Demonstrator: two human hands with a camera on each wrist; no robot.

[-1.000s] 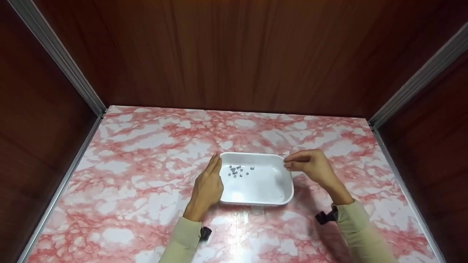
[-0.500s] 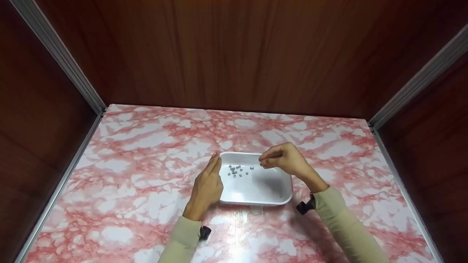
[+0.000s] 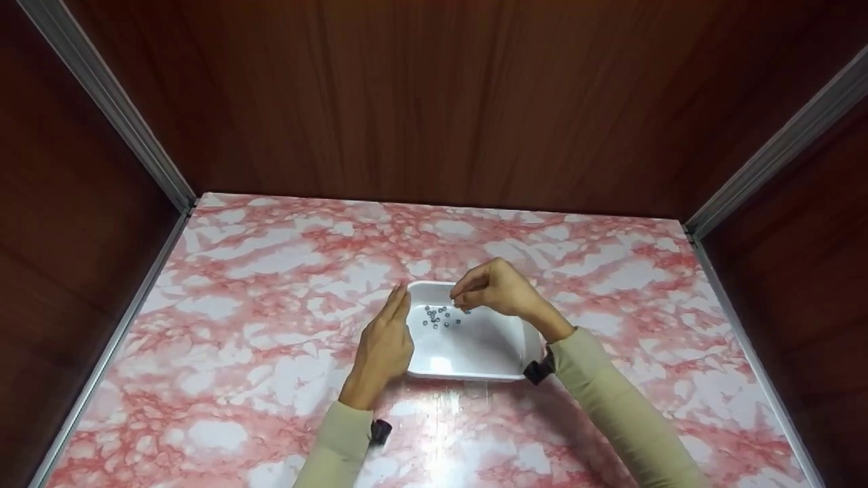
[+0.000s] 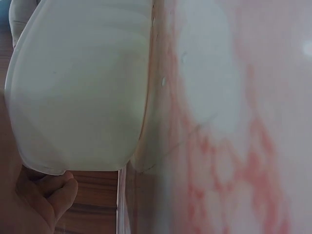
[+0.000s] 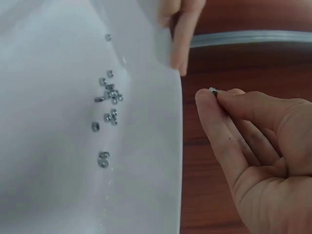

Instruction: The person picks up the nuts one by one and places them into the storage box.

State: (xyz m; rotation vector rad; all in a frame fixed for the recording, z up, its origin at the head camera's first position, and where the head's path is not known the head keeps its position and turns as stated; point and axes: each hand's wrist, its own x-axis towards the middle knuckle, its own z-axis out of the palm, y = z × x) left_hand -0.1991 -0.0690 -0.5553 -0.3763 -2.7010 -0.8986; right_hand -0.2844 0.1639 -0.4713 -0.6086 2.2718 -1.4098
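Now the right hand (image 3: 498,293) pinches 1 small metal nut (image 5: 213,90) above the white plastic tray (image 3: 475,352); the flat left hand (image 3: 385,346) steadies its left wall. Release low, near the heap.

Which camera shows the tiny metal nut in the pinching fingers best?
The right wrist view: the nut sits pinched at the right hand fingertips. In the head view it's too small to see, and the left wrist view misses it.
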